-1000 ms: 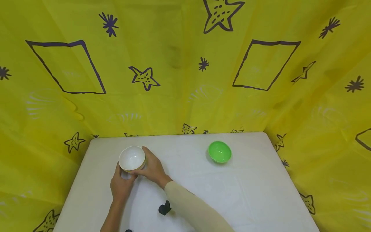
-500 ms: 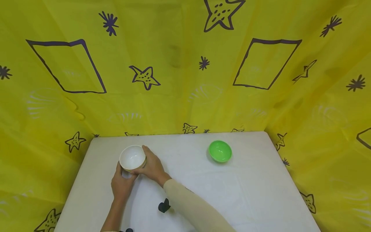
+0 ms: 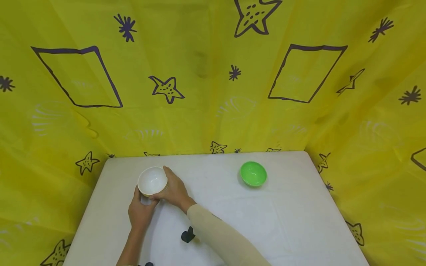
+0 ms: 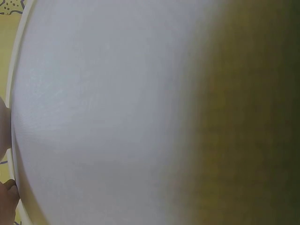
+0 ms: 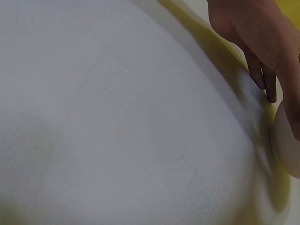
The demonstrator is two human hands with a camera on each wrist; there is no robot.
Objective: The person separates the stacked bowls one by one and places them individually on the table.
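Observation:
A white bowl (image 3: 152,179) with a yellowish band under its rim is at the back left of the table in the head view. My left hand (image 3: 140,213) holds it from the near left side, thumb and fingers around its lower wall. From the right, my right hand (image 3: 175,189) grips the same bowl, with fingers along the far right side and thumb at the front. In the right wrist view, the right hand (image 5: 262,42) reaches down to the pale bowl (image 5: 285,143) at the right edge. A bright green bowl (image 3: 253,173) stands apart to the right.
A white-covered table (image 3: 253,225) lies beneath the hands. Yellow curtains (image 3: 199,118) printed with starfish rise behind it and at both sides. A small black object (image 3: 188,235) shows beside the right sleeve (image 3: 226,236), and another (image 3: 149,264) at the bottom edge.

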